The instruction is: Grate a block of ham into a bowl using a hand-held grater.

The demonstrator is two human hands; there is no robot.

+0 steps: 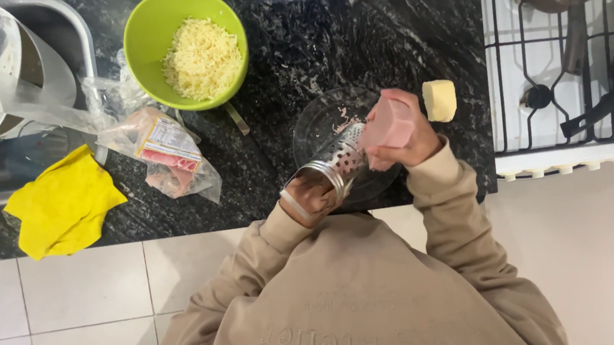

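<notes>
My left hand (309, 196) grips the top of a round metal grater (338, 161), which leans over a clear glass plate (318, 121) on the black marbled counter (355, 39). My right hand (410, 147) presses a pink block of ham (388, 125) against the grater's side. A few pink shreds lie on the plate. A pale yellow cheese block (439, 100) sits on the counter just right of my right hand.
A green bowl (149, 32) of grated cheese stands at the back left. A clear plastic bag (168, 150) with pink meat lies beside it, a yellow cloth (64, 204) further left, a sink (59, 31) with dishes behind. A white stove (509, 72) with pans is on the right.
</notes>
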